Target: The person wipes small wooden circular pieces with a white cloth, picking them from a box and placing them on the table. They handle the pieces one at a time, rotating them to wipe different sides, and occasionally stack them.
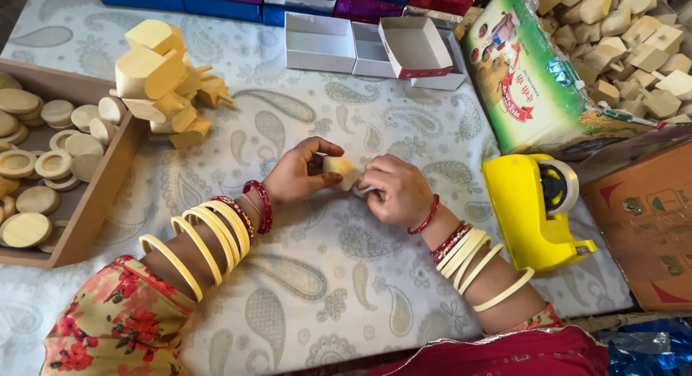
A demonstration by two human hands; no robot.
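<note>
A paisley-patterned worktop (pixel 324 289) carried a wooden tray (pixel 94 203) of round discs at the left and a yellow tape dispenser (pixel 533 203) at the right. Between them both bangled forearms angled inward — the left hand (pixel 292 175) and right hand (pixel 395 190) met at mid-worktop. Each pinched a small wooden block (pixel 340 170), held just above the cloth.

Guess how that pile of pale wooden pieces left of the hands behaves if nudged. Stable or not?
Probably unstable: the wooden pieces are stacked loosely at odd angles, so a nudge would likely topple the top ones. They look like stiff, light bare wood; blocky faces suggest sliding on the patterned cloth rather than rolling. The small pegs sticking out may snag.
</note>
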